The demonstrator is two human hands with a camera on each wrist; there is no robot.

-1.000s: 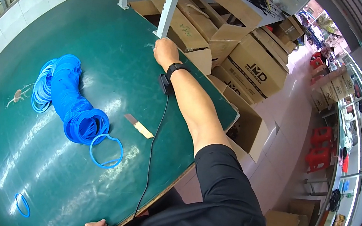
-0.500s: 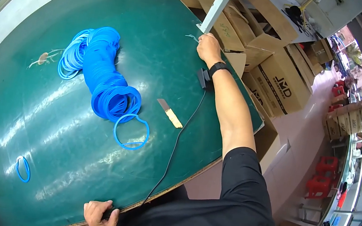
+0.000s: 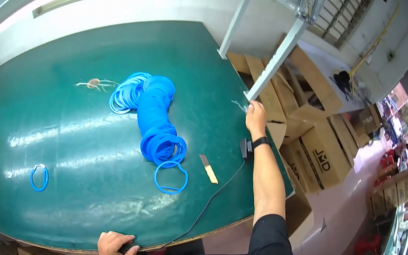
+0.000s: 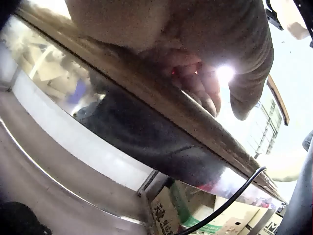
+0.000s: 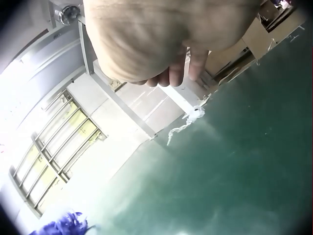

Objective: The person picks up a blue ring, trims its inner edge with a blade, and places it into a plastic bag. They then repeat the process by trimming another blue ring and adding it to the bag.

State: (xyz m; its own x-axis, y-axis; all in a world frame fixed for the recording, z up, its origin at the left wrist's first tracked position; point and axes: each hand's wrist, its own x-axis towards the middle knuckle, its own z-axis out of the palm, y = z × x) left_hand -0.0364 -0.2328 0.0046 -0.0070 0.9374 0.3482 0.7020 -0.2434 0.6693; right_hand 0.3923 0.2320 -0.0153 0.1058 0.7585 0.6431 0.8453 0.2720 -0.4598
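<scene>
The right hand [image 3: 255, 121] is at the far right corner of the green surface [image 3: 101, 170], by the foot of a metal post [image 3: 275, 63]. A slim dark stick [image 3: 277, 122] shows just right of it, seen against cardboard; whether this grip is grasping the stick or is released cannot be told, as the fingertips are partly hidden. The left hand [image 3: 115, 252] rests on the near edge with its fingers loosely bent, its grip released. Between the hands lies a knife [image 3: 209, 170] with a pale handle, near and to the left of the right hand. Left of the knife is a long bundle of blue rings [image 3: 155, 114], well apart from both hands, with one loose blue ring [image 3: 187, 182] at its near end. Another blue band [image 3: 46, 180] lies alone at the near left.
</scene>
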